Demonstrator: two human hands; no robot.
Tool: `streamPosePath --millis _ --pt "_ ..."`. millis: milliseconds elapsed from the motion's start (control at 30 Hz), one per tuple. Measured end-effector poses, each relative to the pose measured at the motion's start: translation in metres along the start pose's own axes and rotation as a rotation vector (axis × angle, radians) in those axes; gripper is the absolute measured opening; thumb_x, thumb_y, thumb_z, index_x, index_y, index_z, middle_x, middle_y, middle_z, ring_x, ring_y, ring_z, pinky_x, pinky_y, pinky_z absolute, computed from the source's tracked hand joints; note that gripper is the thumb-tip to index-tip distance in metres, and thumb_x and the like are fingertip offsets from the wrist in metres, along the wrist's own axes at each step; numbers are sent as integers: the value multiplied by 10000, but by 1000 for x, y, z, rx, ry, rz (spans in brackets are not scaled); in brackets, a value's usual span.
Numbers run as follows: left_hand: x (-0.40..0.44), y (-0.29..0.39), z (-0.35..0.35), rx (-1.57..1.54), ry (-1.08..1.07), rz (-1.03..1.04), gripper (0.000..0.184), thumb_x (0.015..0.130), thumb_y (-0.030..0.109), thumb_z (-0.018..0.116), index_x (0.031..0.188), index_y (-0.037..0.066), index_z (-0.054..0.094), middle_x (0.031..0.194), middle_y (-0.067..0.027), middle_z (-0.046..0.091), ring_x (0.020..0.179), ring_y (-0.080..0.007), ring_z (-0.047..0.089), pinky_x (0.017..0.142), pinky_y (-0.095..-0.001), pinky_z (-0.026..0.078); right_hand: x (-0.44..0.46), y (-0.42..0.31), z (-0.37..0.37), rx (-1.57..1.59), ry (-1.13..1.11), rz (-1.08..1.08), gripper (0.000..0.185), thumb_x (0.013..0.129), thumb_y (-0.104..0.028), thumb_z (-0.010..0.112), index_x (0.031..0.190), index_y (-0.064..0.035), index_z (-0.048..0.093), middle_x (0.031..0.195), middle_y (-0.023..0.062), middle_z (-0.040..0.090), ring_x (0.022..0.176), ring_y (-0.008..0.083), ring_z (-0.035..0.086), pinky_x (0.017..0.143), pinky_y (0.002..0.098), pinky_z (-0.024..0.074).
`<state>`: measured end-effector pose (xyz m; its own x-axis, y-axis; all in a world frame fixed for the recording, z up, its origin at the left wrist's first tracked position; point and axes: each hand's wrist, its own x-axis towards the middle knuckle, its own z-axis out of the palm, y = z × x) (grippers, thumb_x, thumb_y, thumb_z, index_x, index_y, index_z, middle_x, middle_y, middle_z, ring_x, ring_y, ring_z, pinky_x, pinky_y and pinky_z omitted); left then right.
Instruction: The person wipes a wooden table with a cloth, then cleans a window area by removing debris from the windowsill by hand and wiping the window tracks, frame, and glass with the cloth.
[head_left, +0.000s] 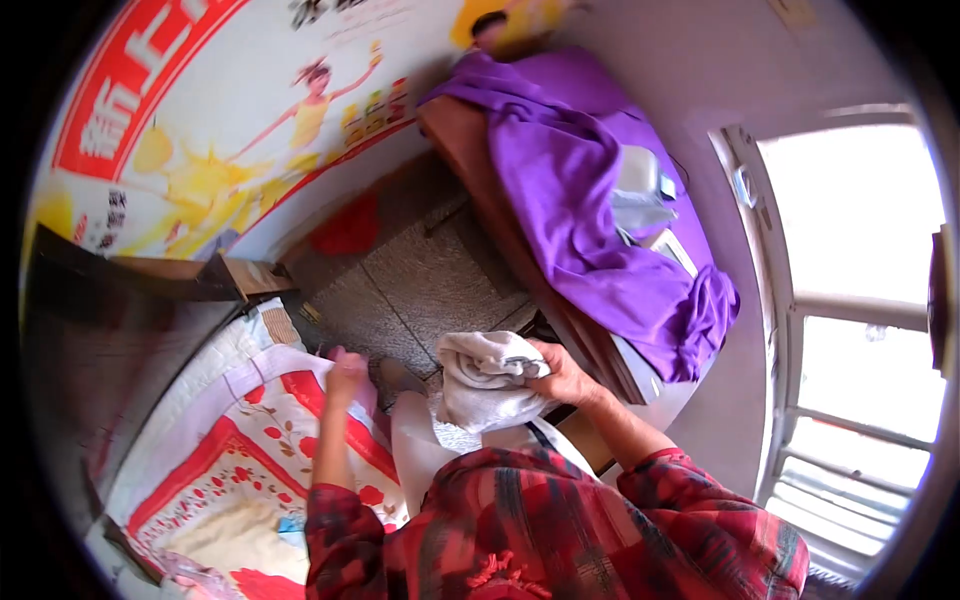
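White cloth (482,385) is bunched in our right hand (568,378), its fingers closed on the right side of the folds; our left hand (346,370) is blurred beside pink fabric (370,388), and we cannot tell how far its fingers are open or whether they hold anything. The bundle looks loose, so we do best with a broad grip through several layers, as a pinch on one fold could let the rest slip. We should support its sagging lower part and keep it off the near corner of the counter (458,128), just beside it. Leftward lies the flowered bedcover (240,440); farther out, a purple drape (545,190) overhangs the counter's edge.
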<state>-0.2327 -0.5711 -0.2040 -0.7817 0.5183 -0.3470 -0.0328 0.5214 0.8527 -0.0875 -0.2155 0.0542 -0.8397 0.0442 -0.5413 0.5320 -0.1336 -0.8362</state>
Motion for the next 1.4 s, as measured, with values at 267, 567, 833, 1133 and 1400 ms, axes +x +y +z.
streamPosePath --millis 267,567,833,1133,1400 --pt "6 312 55 290 -405 242 357 801 165 656 1140 65 610 1063 -171 648 951 -302 638 823 -379 501 -125 -30 -89 389 289 -102 635 628 75 559 1256 3 498 1130 39 608 1021 139 576 939 277 427" --pt "84 482 62 413 -134 716 308 793 27 620 1101 43 619 1027 -109 651 878 -239 644 778 -319 523 -191 -23 -127 -329 786 -214 627 691 -66 619 1290 -85 436 1094 169 614 1042 282 597 925 350 447" --pt "173 498 112 857 -320 1226 672 644 -142 543 1245 158 529 1366 -59 456 1303 -264 385 990 -375 445 -129 -57 -159 -290 953 131 990 607 -66 609 1484 -103 152 1035 194 623 936 290 621 837 336 486" --pt "224 469 100 792 -382 1317 371 638 -27 613 981 114 621 982 -64 548 1061 -270 514 825 -367 495 -113 -54 -154 -255 1082 255 476 631 -86 572 1097 10 567 918 211 652 859 304 634 770 360 492" --pt "177 497 22 592 -276 1506 188 557 111 664 655 70 510 996 -96 600 1163 -309 490 984 -442 366 -160 18 -14 -400 1468 95 403 679 -3 571 1075 -73 543 907 202 632 886 387 618 746 419 493"
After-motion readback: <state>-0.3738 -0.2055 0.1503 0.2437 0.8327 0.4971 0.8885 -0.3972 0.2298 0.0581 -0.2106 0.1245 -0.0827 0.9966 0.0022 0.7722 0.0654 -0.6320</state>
